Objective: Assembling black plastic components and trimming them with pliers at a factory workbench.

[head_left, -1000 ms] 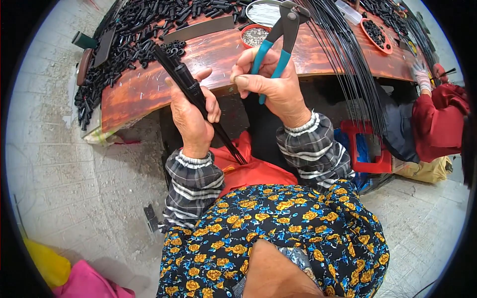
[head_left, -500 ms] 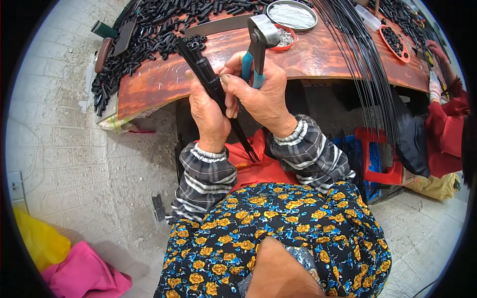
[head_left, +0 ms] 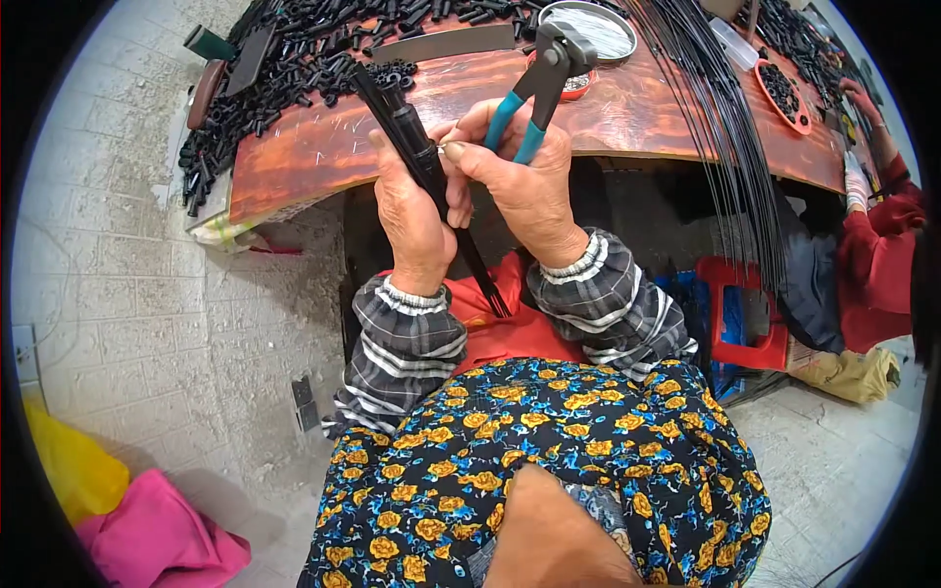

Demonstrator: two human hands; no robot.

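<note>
My left hand [head_left: 417,230] is wrapped round a slim black umbrella frame [head_left: 410,125], a bundle of thin ribs with a plastic collar. It slants from the table's edge down toward my lap. In the palm of my right hand [head_left: 537,201] rest teal-handled pliers [head_left: 540,80], jaws upward and handles spread. The thumb and forefinger of that hand pinch together beside the collar. A tiny pale bit shows at their tips, too small to name.
A wooden table [head_left: 294,167] curves ahead, bearing heaped black plastic parts [head_left: 284,83], a dish of white pins [head_left: 598,34], a red bowl [head_left: 578,86] and long black rods [head_left: 706,108] overhanging its edge. At right are a red stool [head_left: 720,314] and a co-worker's red sleeve [head_left: 877,265].
The pliers have tipped to the right in my right hand, and their handles are spread wider. Both hands stay at the frame's collar.
</note>
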